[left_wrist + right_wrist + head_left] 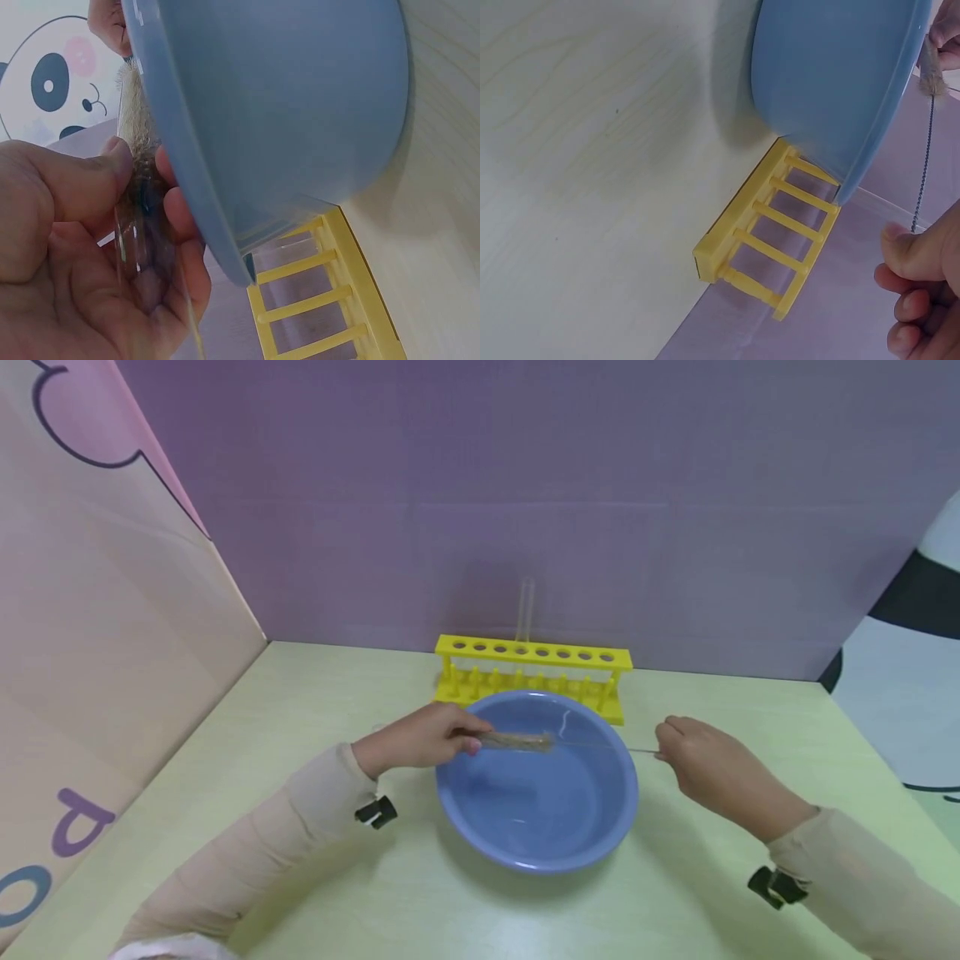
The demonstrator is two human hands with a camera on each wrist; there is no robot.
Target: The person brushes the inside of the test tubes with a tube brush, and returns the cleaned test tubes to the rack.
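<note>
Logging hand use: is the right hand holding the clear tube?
No, the left hand holds the clear tube; the right hand pinches the brush wire.

Pale table — blue basin, yellow rack

Plain, pale beige cloth makes up the creased left sleeve and the right sleeve, long to the wrists, leaving the left grip and right grip bare; small, angular black pieces show beside both cuffs.
</note>
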